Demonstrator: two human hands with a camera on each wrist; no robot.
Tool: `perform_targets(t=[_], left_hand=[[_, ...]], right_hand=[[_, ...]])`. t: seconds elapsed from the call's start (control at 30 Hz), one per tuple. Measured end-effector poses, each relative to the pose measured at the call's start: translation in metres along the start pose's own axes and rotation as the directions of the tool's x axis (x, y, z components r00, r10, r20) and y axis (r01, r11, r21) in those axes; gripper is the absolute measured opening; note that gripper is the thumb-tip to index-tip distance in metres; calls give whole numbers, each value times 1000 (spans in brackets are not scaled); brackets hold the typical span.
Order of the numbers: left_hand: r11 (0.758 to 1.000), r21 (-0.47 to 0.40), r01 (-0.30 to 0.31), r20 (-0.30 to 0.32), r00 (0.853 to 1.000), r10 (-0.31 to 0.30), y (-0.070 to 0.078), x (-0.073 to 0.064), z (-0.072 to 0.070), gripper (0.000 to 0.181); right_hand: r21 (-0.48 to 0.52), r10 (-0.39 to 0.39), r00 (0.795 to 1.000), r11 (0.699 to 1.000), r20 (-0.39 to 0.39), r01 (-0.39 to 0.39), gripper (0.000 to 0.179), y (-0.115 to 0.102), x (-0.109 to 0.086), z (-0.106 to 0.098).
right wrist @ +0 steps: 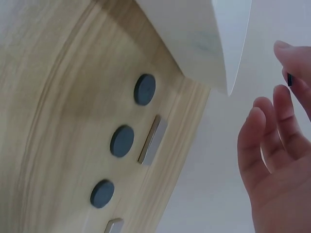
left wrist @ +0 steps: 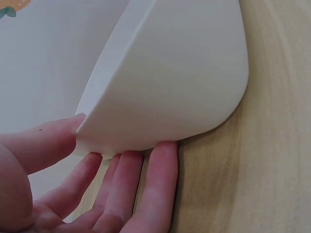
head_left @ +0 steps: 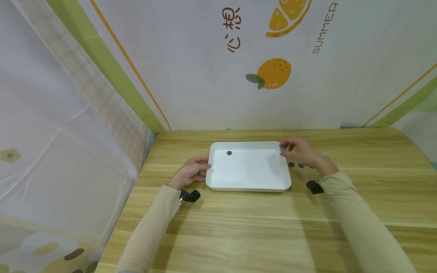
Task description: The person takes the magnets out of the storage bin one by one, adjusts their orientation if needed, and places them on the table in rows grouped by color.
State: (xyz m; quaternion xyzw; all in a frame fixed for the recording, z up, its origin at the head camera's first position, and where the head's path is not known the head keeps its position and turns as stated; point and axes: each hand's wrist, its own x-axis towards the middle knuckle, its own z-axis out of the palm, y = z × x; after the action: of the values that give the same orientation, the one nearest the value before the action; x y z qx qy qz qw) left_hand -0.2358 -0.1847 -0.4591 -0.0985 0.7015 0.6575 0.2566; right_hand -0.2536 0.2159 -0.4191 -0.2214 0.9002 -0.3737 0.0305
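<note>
A shallow white tray [head_left: 247, 168] lies on the wooden table with one dark disc [head_left: 229, 153] in its far left part. At the tray's left side, my left hand [head_left: 189, 172] holds the wall, thumb on the rim and fingers against the lower edge in the left wrist view. My right hand [head_left: 302, 149] is above the tray's far right corner. Between its thumb and index finger it pinches a small dark disc [right wrist: 289, 79], seen edge-on in the right wrist view, which looks like a round magnet. The other fingers are loosely bent.
Right of the tray, several dark discs [right wrist: 122, 141] lie in a row on the table [head_left: 239, 227]. Beside them are silvery bars [right wrist: 153, 141], partly hidden by the right arm in the head view. A white printed curtain [head_left: 205, 76] hangs behind the table.
</note>
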Motion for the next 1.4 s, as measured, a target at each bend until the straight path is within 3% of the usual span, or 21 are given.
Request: perform_targets(t=[0.7,1.03,1.4], left_hand=[[1000,-1,0,-9,1000,0,1,-2,2,53],[1000,-1,-11,8,1000,11,2,-2,2,53],[1000,7,-12,3,1000,12,1,-2,2,52]], right_hand=[[-50,-42,996,998,-85,38,23,18,-17,-13],[-71,69,996,995,-57,-73,25,26,-30,-22],[-140,131,990,981,-52,-137,25,43,-43,-32]])
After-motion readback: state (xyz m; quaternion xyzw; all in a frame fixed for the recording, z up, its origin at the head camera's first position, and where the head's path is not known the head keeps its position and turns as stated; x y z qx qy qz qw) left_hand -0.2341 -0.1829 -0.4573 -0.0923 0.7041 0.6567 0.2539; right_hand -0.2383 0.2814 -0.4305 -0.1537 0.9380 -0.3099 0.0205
